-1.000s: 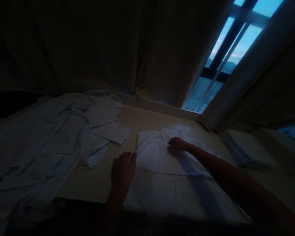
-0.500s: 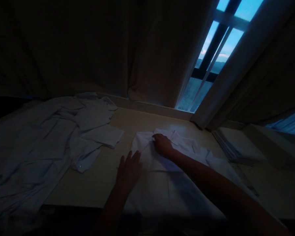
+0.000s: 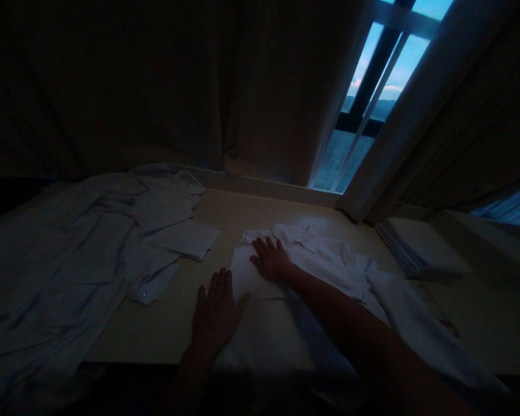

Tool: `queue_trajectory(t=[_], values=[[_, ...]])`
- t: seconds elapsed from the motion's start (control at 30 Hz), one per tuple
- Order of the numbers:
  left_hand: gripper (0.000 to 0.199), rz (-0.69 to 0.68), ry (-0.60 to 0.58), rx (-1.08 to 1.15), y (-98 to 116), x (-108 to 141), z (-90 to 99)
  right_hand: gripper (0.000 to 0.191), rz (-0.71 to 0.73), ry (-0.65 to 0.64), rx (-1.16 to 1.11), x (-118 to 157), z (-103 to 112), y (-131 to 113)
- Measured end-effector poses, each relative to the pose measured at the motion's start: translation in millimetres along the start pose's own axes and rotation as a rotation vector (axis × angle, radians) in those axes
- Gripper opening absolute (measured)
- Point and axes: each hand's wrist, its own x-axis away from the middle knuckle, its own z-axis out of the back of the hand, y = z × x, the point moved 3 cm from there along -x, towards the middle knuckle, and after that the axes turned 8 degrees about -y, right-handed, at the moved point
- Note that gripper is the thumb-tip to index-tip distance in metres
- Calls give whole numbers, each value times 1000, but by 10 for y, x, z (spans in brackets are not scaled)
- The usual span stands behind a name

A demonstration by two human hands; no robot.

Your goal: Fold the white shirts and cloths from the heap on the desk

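A white collared shirt [image 3: 260,323] lies spread on the pale table [image 3: 156,329], its collar towards the window and its lower part reaching the near edge. My right hand [image 3: 271,259] rests flat on the cloth just left of the collar, fingers spread, holding nothing. Lower and to the left, my left hand [image 3: 216,312] lies open at the shirt's left edge, partly over the table, with its thumb towards the cloth. The light is dim and the near part of the shirt is dark.
Several white garments [image 3: 82,248] lie heaped on the left. At the right back stands a stack of folded white cloth [image 3: 420,248], with a box-like object [image 3: 481,248] beside it. Dark curtains [image 3: 268,104] hang behind the table around a narrow window [image 3: 351,150].
My right hand has let go of the cloth near the collar, opened and moved slightly left and down. My left hand has shifted a little left. The shirt's left shoulder looks flatter.
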Motion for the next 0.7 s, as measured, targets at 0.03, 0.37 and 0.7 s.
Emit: queue_trajectory(t=[0.03, 0.37, 0.7], values=[[78, 2, 5, 12, -17, -2, 8, 59, -11, 31, 6, 19, 50, 26], [75, 94, -47, 268, -415, -138, 51, 50, -469, 228, -25, 1794, 429, 1666], [50, 127, 3, 106, -293, -82, 242, 31, -611, -109, -162, 1979, 771, 1953]])
